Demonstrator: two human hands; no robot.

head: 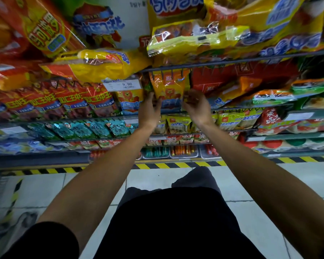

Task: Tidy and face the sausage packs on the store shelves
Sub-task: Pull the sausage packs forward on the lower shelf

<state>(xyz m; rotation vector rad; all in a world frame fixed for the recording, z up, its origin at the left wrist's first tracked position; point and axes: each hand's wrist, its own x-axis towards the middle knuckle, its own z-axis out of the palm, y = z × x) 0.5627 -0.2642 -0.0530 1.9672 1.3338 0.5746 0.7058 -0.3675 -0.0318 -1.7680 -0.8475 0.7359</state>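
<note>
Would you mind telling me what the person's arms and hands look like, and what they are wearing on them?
Both forearms are bare up to a short black sleeve visible on the left arm. The left hand and right hand wear no gloves, and no watch or bracelet shows at either wrist. The picture is too blurred to tell about rings on the fingers.

Glossy, crinkled plastic film is wrapping the orange sausage pack (pixel 169 86), dark metal wire is edging the shelf rail (pixel 232 61), and smooth glazed tiles are covering the floor (pixel 153 179).

Left hand (pixel 150 107) and right hand (pixel 195 104) grip orange sausage pack (pixel 169 88).
</note>
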